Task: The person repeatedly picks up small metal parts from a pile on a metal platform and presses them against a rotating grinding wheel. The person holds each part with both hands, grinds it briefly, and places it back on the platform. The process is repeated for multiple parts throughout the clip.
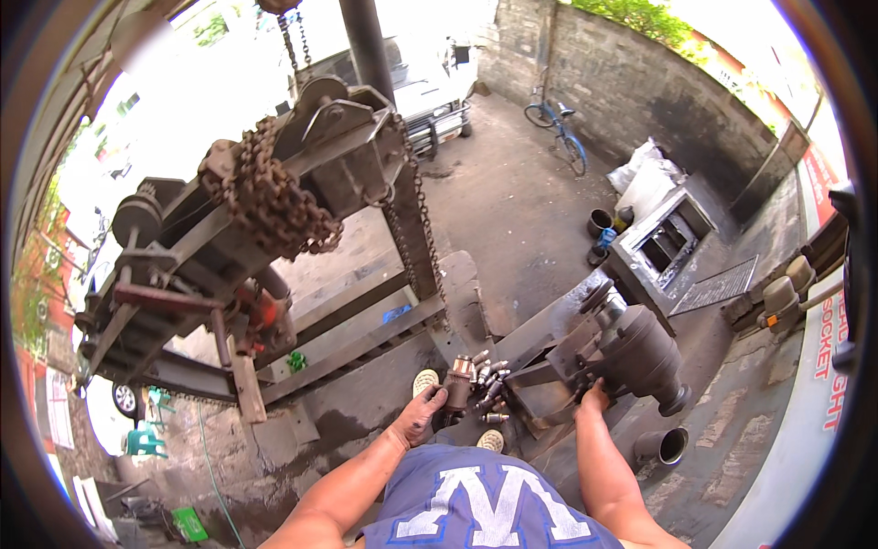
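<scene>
My left hand is closed round a dark brown cylindrical metal part with a shiny, ringed upper end, held upright in front of me. Just right of it, several shiny metal fittings lie in a loose pile on the dark ground. My right hand reaches to the underside of a large dark bench vise. Its fingers curl in by the vise's lower edge, and what they grip there is hidden. The vise rests on a dark metal stand beside the pile.
A heavy steel press frame with bundled rusty chain rises at left. An open pipe piece stands near my right forearm. Behind the vise is a metal box frame. A blue bicycle leans near the far wall.
</scene>
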The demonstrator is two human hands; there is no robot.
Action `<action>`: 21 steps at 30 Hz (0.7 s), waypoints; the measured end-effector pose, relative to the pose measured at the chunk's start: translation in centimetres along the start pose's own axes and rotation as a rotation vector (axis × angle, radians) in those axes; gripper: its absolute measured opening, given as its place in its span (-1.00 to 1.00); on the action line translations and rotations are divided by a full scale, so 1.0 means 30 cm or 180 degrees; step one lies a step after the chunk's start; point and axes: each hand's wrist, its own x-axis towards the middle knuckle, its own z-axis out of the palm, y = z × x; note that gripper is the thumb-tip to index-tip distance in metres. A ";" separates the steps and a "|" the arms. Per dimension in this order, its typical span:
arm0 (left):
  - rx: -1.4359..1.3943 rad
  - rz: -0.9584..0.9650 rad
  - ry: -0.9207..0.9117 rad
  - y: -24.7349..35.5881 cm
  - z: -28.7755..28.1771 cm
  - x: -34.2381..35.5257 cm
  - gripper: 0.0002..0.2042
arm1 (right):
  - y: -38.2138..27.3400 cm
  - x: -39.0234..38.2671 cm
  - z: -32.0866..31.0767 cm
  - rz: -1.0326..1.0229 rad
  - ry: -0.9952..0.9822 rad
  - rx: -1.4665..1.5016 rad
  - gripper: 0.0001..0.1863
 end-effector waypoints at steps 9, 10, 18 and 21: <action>0.0862 -0.0108 0.0392 -0.086 -0.074 -0.244 -0.54 | -0.061 -0.292 -0.055 0.0409 -0.1812 -0.0212 -0.53; 0.1073 -0.0129 0.0377 -0.094 -0.078 -0.237 -0.56 | -0.031 -0.359 -0.094 0.0499 -0.2009 -0.0625 -0.55; 0.3323 -0.0359 -0.0398 -0.190 -0.203 -0.039 -0.42 | 0.514 -0.956 -0.010 0.1653 -0.3215 -0.0580 -0.62; 0.4842 -0.0460 -0.0860 -0.143 -0.354 0.113 -0.41 | 0.720 -0.871 0.095 0.1220 -0.2318 -0.0630 -0.69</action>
